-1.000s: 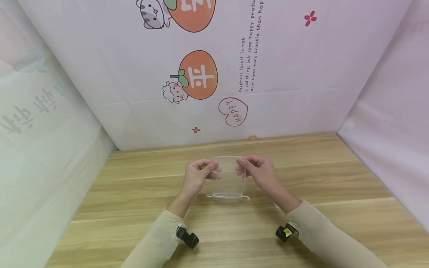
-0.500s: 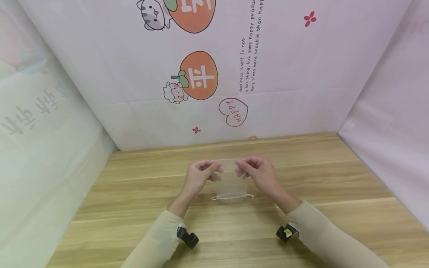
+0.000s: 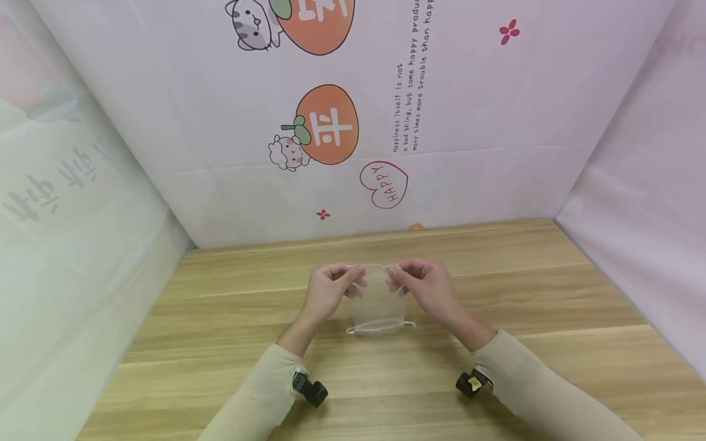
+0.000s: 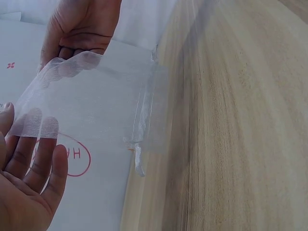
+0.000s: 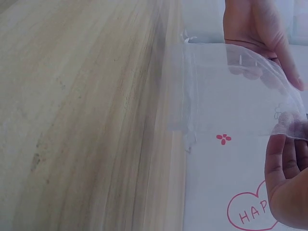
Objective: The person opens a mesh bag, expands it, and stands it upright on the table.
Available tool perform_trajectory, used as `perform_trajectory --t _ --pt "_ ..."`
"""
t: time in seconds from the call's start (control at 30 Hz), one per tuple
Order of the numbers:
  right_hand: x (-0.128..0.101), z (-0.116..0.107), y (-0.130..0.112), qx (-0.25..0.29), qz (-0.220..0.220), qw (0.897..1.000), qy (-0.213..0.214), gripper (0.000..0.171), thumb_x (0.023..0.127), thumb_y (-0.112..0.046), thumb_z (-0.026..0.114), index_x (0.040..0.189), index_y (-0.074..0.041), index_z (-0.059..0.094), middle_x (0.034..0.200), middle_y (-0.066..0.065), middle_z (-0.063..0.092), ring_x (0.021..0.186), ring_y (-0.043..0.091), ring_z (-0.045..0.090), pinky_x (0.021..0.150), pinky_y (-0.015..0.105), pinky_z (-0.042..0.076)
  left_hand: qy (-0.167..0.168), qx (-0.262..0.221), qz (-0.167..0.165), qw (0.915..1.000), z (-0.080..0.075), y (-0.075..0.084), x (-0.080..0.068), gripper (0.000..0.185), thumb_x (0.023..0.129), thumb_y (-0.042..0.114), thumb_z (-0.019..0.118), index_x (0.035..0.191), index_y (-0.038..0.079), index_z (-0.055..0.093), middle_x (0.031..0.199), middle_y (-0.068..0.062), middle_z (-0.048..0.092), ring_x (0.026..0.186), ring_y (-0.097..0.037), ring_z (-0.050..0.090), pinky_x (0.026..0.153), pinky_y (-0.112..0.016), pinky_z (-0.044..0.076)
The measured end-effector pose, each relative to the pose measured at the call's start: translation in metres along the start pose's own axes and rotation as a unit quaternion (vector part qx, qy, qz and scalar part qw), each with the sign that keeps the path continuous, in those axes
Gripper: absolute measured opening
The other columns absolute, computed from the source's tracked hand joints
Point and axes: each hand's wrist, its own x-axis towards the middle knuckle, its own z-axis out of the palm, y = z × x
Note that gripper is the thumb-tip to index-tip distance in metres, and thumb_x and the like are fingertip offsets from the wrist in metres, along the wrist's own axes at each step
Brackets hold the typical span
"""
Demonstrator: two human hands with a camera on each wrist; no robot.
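Both hands hold a small sheer organza bag (image 3: 379, 300) up off the wooden table (image 3: 220, 331), about mid-table and close to the person. Left hand (image 3: 330, 288) pinches the bag's top left corner between thumb and fingers; right hand (image 3: 425, 285) pinches the top right corner the same way, so each hand is grasping the bag, neither released. The top edge bows slightly between the two pinches, likely because the hands sit close together and the cloth is slack, not stretched. The bag hangs down from the grips with its drawstring end lowest; the gathered hem and short cord ends (image 3: 408, 324) stick out on both sides near the tabletop, touching or just above it, can't tell which. In the left wrist view the fabric (image 4: 96, 106) drapes over the left fingers (image 4: 38, 154), which show through it, and the drawstring knot (image 4: 138, 161) dangles free. In the right wrist view the right fingertips (image 5: 288, 130) nip the puckered edge, with the left hand (image 5: 255, 33) on the far corner. Holding by the closed end seems to keep the mouth pointing down. Behind the table stands a printed backdrop (image 3: 386, 122) with persimmon cartoons and a "HAPPY" heart (image 3: 384, 184). Beige sleeves (image 3: 259, 398) cover both forearms.
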Motion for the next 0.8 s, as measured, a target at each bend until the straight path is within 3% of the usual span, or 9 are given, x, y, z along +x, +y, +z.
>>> perform_trajectory --t 0.13,0.5,0.8 --pt "0.0006 0.0001 0.0016 0.001 -0.002 1.000 0.000 0.022 0.097 -0.016 0.070 0.096 0.006 0.071 0.085 0.016 0.073 0.073 0.020 0.070 0.065 0.030 0.058 -0.003 0.001 0.000 1.0000 -0.0009 -0.0020 0.0012 0.038 0.094 0.026 0.074 0.103 -0.010 0.072 0.079 -0.008 0.074 0.062 -0.017 0.069 0.062 -0.027 0.057" --pt "0.0004 0.0027 0.0046 0.011 -0.001 1.000 0.000 0.016 0.096 -0.008 0.069 0.095 0.007 0.069 0.087 0.016 0.072 0.076 0.019 0.070 0.074 0.031 0.059 0.001 0.031 0.007 0.9995 -0.0003 0.0002 0.0004 0.029 0.090 0.031 0.077 0.094 0.003 0.077 0.080 -0.008 0.075 0.062 -0.022 0.070 0.062 -0.035 0.058" --pt "0.0000 0.0050 0.0057 0.014 -0.006 1.000 0.000 0.013 0.095 -0.005 0.069 0.099 0.008 0.069 0.088 0.016 0.072 0.077 0.017 0.070 0.075 0.032 0.060 0.000 0.027 0.009 0.9996 0.0006 0.0021 -0.0006 0.026 0.090 0.026 0.079 0.089 0.000 0.076 0.077 -0.009 0.073 0.062 -0.023 0.070 0.062 -0.034 0.058"
